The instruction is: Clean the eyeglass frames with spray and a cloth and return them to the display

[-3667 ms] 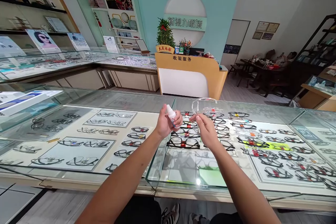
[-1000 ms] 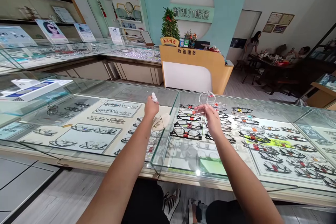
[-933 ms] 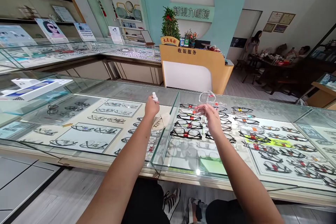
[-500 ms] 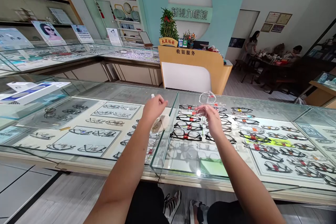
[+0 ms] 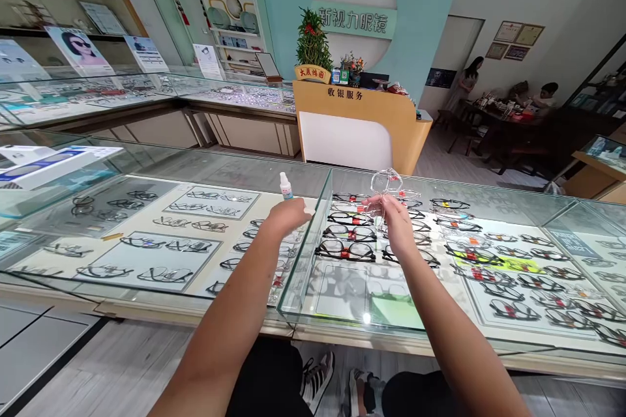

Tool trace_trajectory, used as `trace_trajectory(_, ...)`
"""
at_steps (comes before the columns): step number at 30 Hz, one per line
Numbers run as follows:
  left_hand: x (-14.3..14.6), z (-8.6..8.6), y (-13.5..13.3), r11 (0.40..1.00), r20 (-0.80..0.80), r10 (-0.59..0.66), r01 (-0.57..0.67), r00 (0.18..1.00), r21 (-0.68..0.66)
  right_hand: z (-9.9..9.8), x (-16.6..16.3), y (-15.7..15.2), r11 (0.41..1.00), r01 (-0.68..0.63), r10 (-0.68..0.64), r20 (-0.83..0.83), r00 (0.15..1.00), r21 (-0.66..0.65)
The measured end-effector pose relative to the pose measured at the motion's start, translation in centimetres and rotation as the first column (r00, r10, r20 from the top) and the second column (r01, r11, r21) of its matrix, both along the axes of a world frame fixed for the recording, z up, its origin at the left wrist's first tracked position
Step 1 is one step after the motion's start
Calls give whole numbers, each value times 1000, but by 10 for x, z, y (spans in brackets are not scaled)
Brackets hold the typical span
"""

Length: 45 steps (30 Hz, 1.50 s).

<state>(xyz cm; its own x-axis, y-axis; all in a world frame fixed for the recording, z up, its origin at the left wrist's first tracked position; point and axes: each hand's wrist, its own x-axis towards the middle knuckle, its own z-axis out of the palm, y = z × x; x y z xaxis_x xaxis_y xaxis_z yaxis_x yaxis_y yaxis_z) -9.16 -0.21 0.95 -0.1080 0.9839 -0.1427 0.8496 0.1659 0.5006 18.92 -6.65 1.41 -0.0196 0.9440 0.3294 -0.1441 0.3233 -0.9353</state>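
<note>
My right hand (image 5: pixel 395 215) is closed on a pair of clear-framed eyeglasses (image 5: pixel 386 182), holding them up over the right part of the glass display case (image 5: pixel 342 313). My left hand (image 5: pixel 287 216) reaches down at the top of the case, left of the glass divider. Its fingers are bent and mostly hidden; a small pale bit (image 5: pixel 309 211) shows at their tips, too little to name. Just behind this hand stands a small white spray bottle (image 5: pixel 285 186) with a blue-marked label. Dark frames with red tags (image 5: pixel 345 250) lie beneath the right hand.
More eyeglasses (image 5: pixel 163 275) lie in rows under the left glass. A white and blue box (image 5: pixel 59 166) rests on the case at far left. Beyond stands a wooden counter (image 5: pixel 352 104) with a plant (image 5: pixel 313 42). Two people are at a table at back right.
My left hand has lowered and turned over a beige, cloth-like piece that showed beneath it, now covered. The bottle behind has come into view. The right hand still holds the eyeglasses.
</note>
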Motion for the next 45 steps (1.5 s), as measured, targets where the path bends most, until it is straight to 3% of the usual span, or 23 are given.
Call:
trace_trajectory(3, 1, 8, 4, 994, 151, 16, -32, 988, 100, 2, 0, 0, 1000, 2, -2, 3, 1000, 0)
trace_trajectory(6, 8, 15, 7, 984, 423, -12, -65, 906, 168, 4, 0, -2, 1000, 3, -3, -6, 1000, 2)
trace_trajectory(10, 21, 23, 3, 983, 699, -99, -40, 709, 180, 5, 1, -3, 1000, -6, 6, -22, 1000, 12)
trace_trajectory(15, 33, 26, -12, 987, 921, -163, 66, 355, 149, 5, 0, -2, 999, -32, 32, -20, 999, 13)
trace_trajectory(20, 47, 22, -16, 976, 962, -203, 119, 185, 183, 5, -1, -4, 992, -129, 128, 13, 992, 16)
trace_trajectory(24, 54, 17, -13, 972, 969, -207, 143, 135, 188, 6, -3, -7, 981, -193, 193, 34, 981, 5)
trace_trajectory(29, 55, 18, -13, 988, 995, -92, 127, 32, 87, 5, -3, -6, 981, -193, 193, 38, 980, 1)
trace_trajectory(35, 60, 20, -18, 993, 993, -97, 70, 70, 92, 4, -2, -5, 982, -188, 188, 27, 982, 5)
trace_trajectory(42, 60, 22, -18, 981, 988, -136, 127, -67, 144, 8, -2, -7, 983, -184, 184, 37, 982, -6)
trace_trajectory(45, 60, 22, -18, 990, 991, -125, 63, -54, 129, 8, -2, -8, 983, -183, 183, 38, 982, -1)
